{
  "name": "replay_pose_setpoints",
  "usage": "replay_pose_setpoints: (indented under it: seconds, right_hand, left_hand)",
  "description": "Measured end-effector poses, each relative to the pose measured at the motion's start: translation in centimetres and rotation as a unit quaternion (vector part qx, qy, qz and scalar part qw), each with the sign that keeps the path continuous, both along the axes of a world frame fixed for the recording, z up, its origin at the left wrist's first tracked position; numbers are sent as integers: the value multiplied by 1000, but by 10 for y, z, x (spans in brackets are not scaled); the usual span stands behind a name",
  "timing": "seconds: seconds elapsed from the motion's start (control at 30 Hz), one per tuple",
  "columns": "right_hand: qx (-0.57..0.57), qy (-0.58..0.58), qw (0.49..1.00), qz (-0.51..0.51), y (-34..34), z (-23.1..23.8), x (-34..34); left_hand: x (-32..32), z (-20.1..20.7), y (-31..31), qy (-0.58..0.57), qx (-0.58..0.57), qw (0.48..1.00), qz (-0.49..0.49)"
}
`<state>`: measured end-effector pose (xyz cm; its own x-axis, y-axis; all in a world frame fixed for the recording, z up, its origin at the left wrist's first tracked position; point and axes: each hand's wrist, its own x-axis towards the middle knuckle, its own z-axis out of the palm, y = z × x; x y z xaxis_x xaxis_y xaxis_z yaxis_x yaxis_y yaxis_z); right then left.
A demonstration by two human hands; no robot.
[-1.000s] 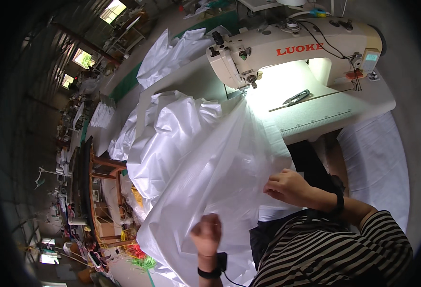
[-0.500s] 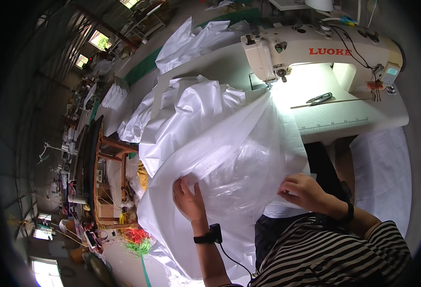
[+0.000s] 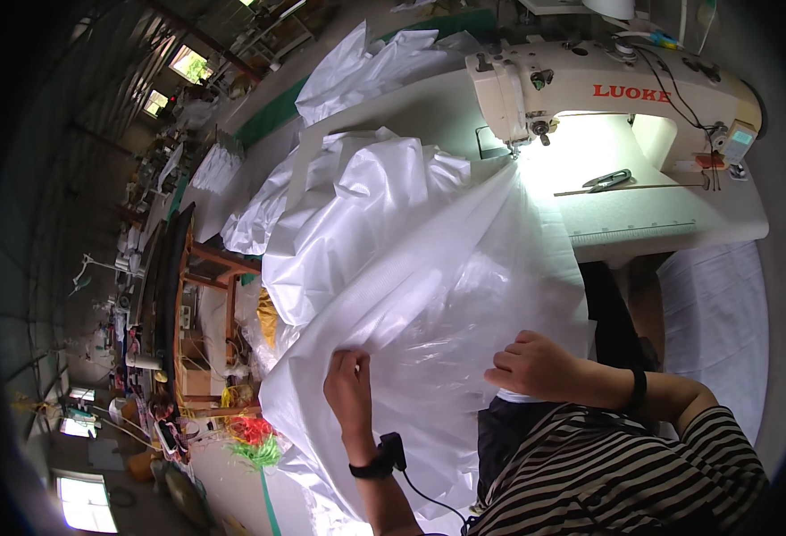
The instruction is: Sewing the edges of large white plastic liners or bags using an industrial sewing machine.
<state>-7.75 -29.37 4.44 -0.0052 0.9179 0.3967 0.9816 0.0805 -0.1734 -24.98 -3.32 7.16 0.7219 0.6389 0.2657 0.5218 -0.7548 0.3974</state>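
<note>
A thin white sheet, partly see-through and creased, spreads from under the needle of a sewing machine down to my lap. My left hand is closed, its fingertips pinching the sheet on the left. On the right, my right hand is closed too, with curled fingers on the sheet near its lower right edge. Between the hands the sheet is drawn up into folds that narrow toward the needle. A pair of thread snips lies on the machine's bed, beyond reach of either hand's present place.
More white sheeting is heaped on the table left of the needle, with another pile behind it. White cloth hangs at the right. A wooden frame and red and green strands are at the left.
My right hand has moved left and slightly down, its fingers more tightly curled. My left hand's fingers have closed from a spread position into a pinch. The sheet between them has shifted.
</note>
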Motion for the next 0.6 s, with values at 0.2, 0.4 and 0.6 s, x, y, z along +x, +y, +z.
replay_pose_setpoints:
  seconds: [0.2, 0.4, 0.6]
  right_hand:
    - [54, 170, 984, 19, -32, 5, 0]
    - [124, 261, 957, 25, -51, 20, -1]
    - [145, 354, 923, 36, -65, 20, -7]
  left_hand:
    - [-28, 41, -12, 9, -288, 956, -57]
    - [-38, 64, -65, 20, -175, 965, -193]
    - [-13, 31, -101, 182, -707, 653, -202]
